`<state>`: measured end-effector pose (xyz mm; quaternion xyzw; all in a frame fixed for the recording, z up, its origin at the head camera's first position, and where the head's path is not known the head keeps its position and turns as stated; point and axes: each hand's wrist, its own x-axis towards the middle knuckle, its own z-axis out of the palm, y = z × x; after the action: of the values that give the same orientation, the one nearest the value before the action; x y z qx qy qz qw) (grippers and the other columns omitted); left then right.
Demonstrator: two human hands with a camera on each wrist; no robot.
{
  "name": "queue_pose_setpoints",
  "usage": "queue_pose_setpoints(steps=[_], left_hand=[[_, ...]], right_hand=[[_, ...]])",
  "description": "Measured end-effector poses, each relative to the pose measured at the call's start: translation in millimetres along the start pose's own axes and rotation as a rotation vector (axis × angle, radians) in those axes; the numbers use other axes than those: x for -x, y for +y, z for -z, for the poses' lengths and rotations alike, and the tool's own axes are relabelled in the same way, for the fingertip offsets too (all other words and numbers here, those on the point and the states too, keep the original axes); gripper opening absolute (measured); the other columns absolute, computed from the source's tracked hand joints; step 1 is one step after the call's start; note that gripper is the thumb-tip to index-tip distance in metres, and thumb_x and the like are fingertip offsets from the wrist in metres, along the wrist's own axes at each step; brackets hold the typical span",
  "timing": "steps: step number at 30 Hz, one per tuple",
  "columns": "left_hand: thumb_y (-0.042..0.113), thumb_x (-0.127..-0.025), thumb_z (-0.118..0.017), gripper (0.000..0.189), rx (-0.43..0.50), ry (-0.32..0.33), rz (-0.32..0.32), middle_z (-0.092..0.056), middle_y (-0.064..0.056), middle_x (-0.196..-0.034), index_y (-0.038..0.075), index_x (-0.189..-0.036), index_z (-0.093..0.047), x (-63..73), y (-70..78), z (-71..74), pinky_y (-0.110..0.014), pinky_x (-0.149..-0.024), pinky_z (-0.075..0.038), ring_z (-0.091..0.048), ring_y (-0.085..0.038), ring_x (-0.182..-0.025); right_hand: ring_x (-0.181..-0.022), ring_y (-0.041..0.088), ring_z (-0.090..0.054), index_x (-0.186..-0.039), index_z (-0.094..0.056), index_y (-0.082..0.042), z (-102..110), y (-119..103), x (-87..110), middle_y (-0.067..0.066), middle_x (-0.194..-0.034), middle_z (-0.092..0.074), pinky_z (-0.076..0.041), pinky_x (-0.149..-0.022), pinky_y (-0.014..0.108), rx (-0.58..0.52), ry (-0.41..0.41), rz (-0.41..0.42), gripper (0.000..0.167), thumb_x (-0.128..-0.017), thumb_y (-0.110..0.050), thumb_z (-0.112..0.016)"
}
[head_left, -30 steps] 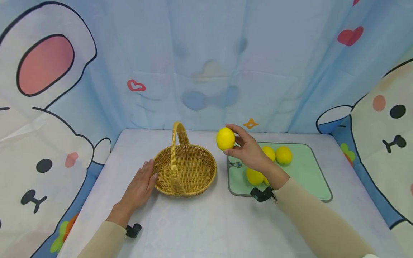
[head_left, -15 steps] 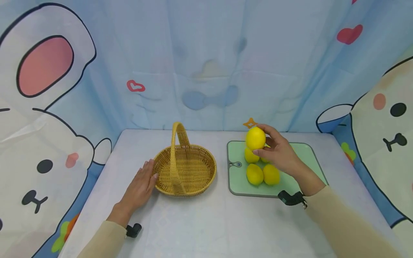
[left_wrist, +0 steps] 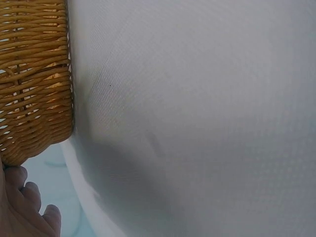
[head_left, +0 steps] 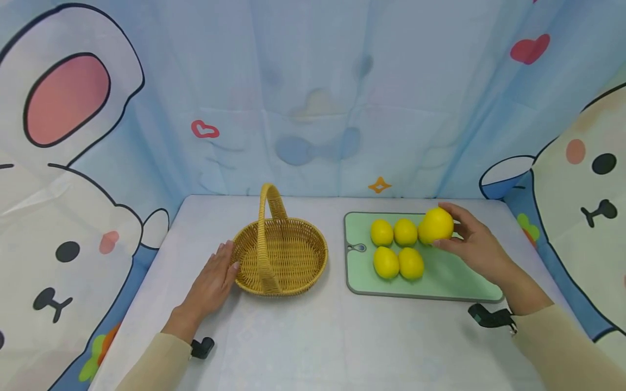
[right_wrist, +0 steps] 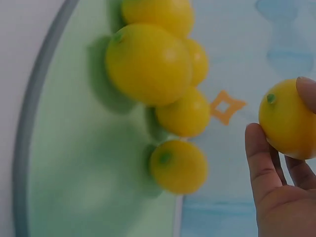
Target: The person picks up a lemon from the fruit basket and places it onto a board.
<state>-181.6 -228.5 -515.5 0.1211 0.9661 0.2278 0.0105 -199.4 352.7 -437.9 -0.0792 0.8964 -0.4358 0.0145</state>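
Note:
My right hand (head_left: pixel 471 241) pinches a yellow lemon (head_left: pixel 436 224) between thumb and fingers over the back of a pale green cutting board (head_left: pixel 455 271). In the right wrist view, the held lemon (right_wrist: pixel 286 118) sits apart from several others. Those lie on the board in two rows, among them a front lemon (head_left: pixel 411 264) and a back lemon (head_left: pixel 381 232); the held one partly hides another in the back row. My left hand (head_left: pixel 210 282) rests its straight fingers against the left side of a woven basket (head_left: pixel 293 271) with a tall handle. No fruit shows inside the basket.
A white cloth covers the table (head_left: pixel 293 342), and a printed blue curtain (head_left: pixel 313 98) hangs right behind its far edge. The basket's arched handle (head_left: pixel 266 239) rises over its middle. A strip of cloth separates basket and board.
My right hand has carried the lemon rightward, from beside the basket to the back right of the board, and lowered it. The lemons it covered now show. My left hand stays put.

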Motion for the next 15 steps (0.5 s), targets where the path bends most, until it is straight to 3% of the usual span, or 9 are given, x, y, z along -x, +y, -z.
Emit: queue_pose_setpoints(steps=[3, 5, 6, 15], left_hand=[[0.039, -0.117, -0.031, 0.067, -0.002, 0.001, -0.001, -0.019, -0.018, -0.175, 0.001, -0.169, -0.011, 0.4, 1.0, 0.9, -0.052, -0.134, -0.015, -0.015, -0.035, -0.164], [0.039, -0.117, -0.031, 0.067, -0.005, 0.004, -0.004, -0.020, -0.018, -0.175, 0.001, -0.168, -0.011, 0.5, 1.0, 0.8, -0.052, -0.134, -0.015, -0.015, -0.035, -0.164], [0.039, -0.117, -0.031, 0.067, -0.007, 0.008, -0.009, -0.020, -0.018, -0.175, 0.000, -0.168, -0.012, 0.3, 0.8, 0.6, -0.053, -0.134, -0.016, -0.016, -0.036, -0.163], [0.039, -0.117, -0.031, 0.067, -0.028, 0.028, -0.009, -0.020, -0.018, -0.175, -0.001, -0.168, -0.013, 0.0, 0.1, -1.9, -0.054, -0.133, -0.017, -0.018, -0.037, -0.163]], right_hand=[[-0.144, 0.057, -0.041, -0.170, -0.020, -0.020, 3, 16, 6.4, 0.022, -0.171, -0.026, -0.056, -0.109, 0.051, 0.043, -0.017, -0.055, 0.087, -0.102, -0.031, -0.073], [-0.142, 0.057, -0.042, -0.170, -0.019, -0.018, 3, 26, 10.6, 0.025, -0.171, -0.026, -0.046, -0.108, 0.073, 0.049, -0.042, -0.079, 0.088, -0.102, -0.033, -0.073], [-0.142, 0.058, -0.041, -0.170, -0.019, -0.017, 3, 31, 12.5, 0.025, -0.171, -0.025, -0.043, -0.107, 0.078, 0.038, -0.057, -0.092, 0.088, -0.102, -0.033, -0.073], [-0.142, 0.058, -0.040, -0.170, -0.022, -0.016, -9, 65, 22.4, 0.032, -0.168, -0.026, -0.038, -0.109, 0.079, 0.012, -0.156, -0.170, 0.089, -0.100, -0.034, -0.074]])
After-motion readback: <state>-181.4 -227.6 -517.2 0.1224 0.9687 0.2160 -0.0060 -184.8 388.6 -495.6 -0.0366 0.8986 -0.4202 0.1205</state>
